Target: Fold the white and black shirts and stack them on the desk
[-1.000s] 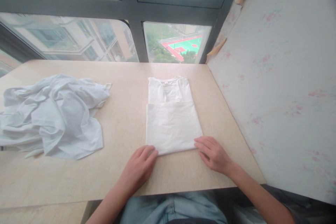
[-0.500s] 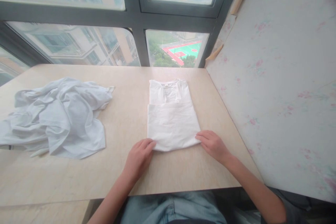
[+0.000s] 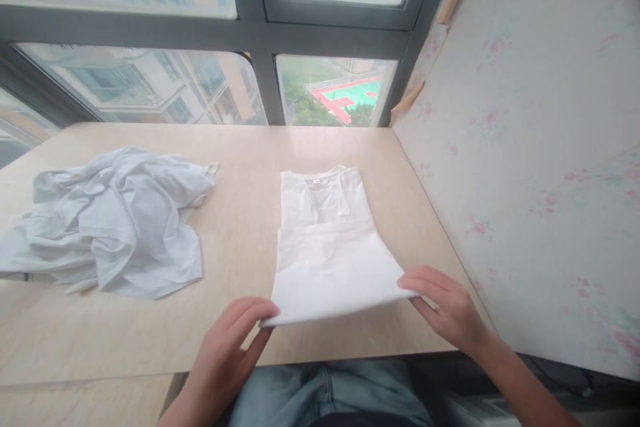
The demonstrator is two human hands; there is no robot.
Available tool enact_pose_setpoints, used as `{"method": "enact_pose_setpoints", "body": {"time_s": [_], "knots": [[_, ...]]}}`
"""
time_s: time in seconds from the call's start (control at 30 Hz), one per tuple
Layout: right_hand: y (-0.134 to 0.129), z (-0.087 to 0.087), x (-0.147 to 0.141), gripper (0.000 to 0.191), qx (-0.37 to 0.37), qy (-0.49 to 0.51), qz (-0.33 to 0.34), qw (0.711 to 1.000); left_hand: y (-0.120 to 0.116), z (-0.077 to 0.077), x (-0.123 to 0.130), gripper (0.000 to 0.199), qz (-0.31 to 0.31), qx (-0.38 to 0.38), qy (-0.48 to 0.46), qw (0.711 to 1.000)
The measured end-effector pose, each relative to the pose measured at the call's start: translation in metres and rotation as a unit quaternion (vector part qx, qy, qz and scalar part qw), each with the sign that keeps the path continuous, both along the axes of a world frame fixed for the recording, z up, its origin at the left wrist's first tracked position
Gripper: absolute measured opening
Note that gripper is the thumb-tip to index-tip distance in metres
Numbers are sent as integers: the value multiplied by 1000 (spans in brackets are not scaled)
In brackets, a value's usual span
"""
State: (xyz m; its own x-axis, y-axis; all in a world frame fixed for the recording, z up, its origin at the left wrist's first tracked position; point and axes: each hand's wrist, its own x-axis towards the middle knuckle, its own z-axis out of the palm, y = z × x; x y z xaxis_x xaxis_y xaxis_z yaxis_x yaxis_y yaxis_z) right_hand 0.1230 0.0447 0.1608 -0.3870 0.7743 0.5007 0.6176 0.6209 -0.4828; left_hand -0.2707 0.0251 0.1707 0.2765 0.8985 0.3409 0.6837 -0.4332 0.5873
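A folded white shirt [image 3: 330,260] lies on the pale tabletop, its neckline with a small label at the far end. Its near edge is lifted a little off the surface and pulled fairly straight. My left hand [image 3: 233,337] pinches the near left corner between thumb and fingers. At the near right corner, my right hand [image 3: 443,303] grips the cloth in the same way, thumb below and fingers above.
A crumpled heap of white cloth [image 3: 120,220] lies on the left of the table [image 3: 240,213]. Dark-framed windows [image 3: 260,37] stand behind the table. A wall with flowered paper [image 3: 540,147] borders it on the right.
Both hands have moved nearer to me and farther apart, drawing the shirt's near edge out and up off the table. The whole shirt has slid slightly toward me.
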Motion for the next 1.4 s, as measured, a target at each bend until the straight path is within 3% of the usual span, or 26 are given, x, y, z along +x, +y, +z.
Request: {"method": "enact_pose_setpoints", "body": {"time_s": [0.17, 0.3, 0.43, 0.53, 0.63, 0.73, 0.83, 0.9, 1.0, 1.13, 1.2, 1.3, 1.4], "knots": [[-30, 29, 9, 30, -70, 37, 13, 997, -24, 35, 4, 13, -39, -74, -64, 994], [-10, 38, 6, 19, -83, 78, -45, 992, -8, 42, -2, 8, -9, -96, -73, 993], [65, 37, -12, 15, -124, 152, -150, 969, 58, 36, -12, 19, 85, -111, -112, 984], [141, 21, -31, 31, -203, 215, -151, 943, 132, 23, -8, 32, 95, -161, -151, 971], [202, -9, -49, 32, -242, 185, -177, 936, 195, -4, 3, 33, 135, -144, -51, 979], [229, -42, -60, 31, -255, 131, -227, 931, 224, -40, 14, 34, 171, -154, -7, 973], [230, -64, -62, 36, -248, 121, -248, 929, 224, -66, 16, 42, 195, -153, 5, 969], [223, -69, -60, 40, -238, 120, -256, 929, 216, -70, 15, 48, 197, -143, 14, 970], [209, -59, -60, 41, -173, 76, -235, 953, 202, -55, 23, 53, 176, -116, 38, 977], [180, -32, -80, 41, -69, -8, -140, 988, 173, -25, 63, 50, 85, -33, 130, 987], [164, -29, -92, 43, -53, -51, -98, 992, 158, -24, 83, 48, 51, -3, 159, 986], [146, -46, -101, 45, -73, -127, -89, 985, 141, -46, 96, 51, 48, -11, 181, 982], [139, -74, -97, 52, -120, -176, -126, 969, 134, -76, 89, 60, 73, -40, 200, 976]]}}
